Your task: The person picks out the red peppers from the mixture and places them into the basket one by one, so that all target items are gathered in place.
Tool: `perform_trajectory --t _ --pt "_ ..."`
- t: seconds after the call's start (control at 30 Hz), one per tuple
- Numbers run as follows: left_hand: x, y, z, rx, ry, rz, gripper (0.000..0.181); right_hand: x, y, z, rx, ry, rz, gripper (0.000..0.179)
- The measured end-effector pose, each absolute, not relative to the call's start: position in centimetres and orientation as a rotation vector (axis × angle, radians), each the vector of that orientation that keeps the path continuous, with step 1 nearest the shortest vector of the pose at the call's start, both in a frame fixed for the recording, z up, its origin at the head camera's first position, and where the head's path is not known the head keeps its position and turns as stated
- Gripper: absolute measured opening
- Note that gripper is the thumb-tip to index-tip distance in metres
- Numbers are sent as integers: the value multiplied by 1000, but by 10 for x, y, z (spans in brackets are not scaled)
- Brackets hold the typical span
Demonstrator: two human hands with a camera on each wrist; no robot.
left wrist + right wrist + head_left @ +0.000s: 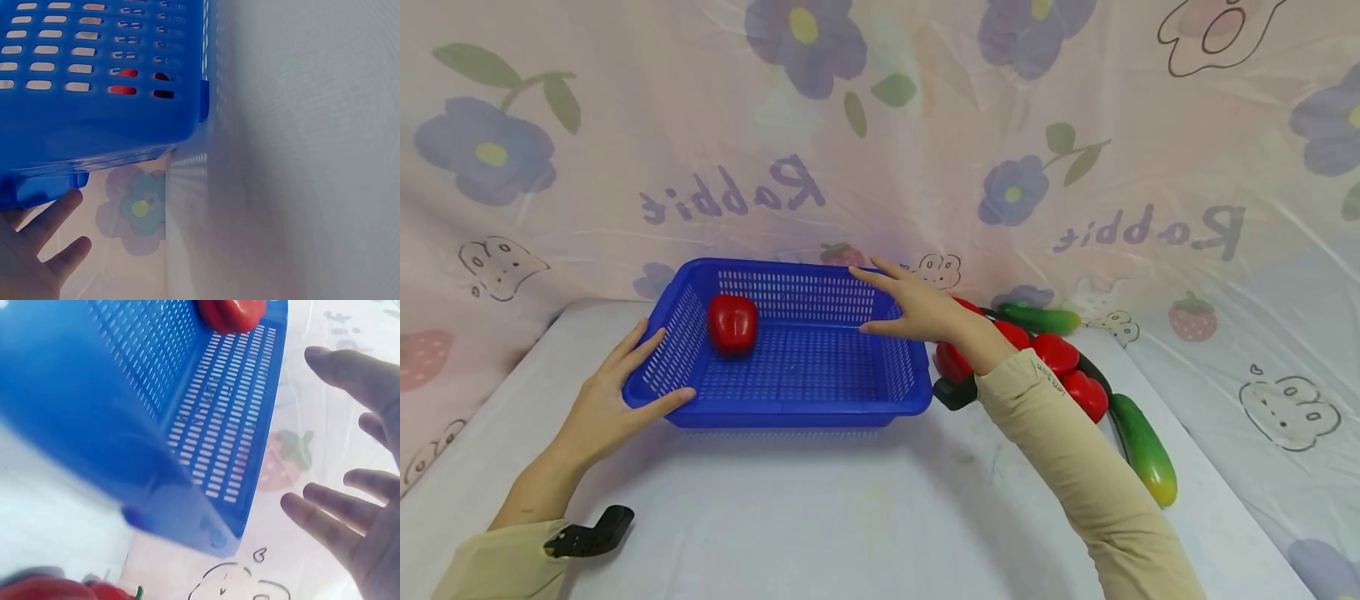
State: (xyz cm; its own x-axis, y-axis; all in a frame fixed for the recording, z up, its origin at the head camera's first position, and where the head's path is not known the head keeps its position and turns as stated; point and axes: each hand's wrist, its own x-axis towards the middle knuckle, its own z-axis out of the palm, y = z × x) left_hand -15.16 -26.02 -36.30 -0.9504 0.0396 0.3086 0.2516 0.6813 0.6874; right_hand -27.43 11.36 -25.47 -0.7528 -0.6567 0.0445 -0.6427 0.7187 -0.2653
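A blue plastic basket [790,407] with slotted walls stands on the white table. Inside it, toward the left end, lies a red bell pepper [732,325], also seen at the top of the right wrist view. My left hand [606,404] is at the basket's left front corner, thumb over the front rim and fingers spread along the left rim. In the left wrist view its fingers [53,215] are close to the rim's underside. My right hand [917,304] is over the far right corner, fingers spread. The right wrist view shows that hand [359,487] apart from the basket, holding nothing.
Several red bell peppers [1057,354] lie in a cluster right of the basket, partly behind my right forearm. A green cucumber [1142,446] lies near the right table edge, another cucumber [1037,317] farther back. A patterned curtain [895,167] hangs behind the table.
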Motion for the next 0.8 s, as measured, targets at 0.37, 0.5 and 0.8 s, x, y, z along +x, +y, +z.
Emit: perform_trajectory --t 0.37,0.5,0.8 --pt "-152 -259 -364 -235 -2622 -1131 86 -273 133 -257 -1008 2895 -413 80" --pt "-151 -259 -365 -239 -2624 -1133 87 -272 141 -259 -981 2899 -418 81" --pt "-152 -260 -364 -237 -2622 -1126 87 -270 158 -266 -1018 2935 -423 81"
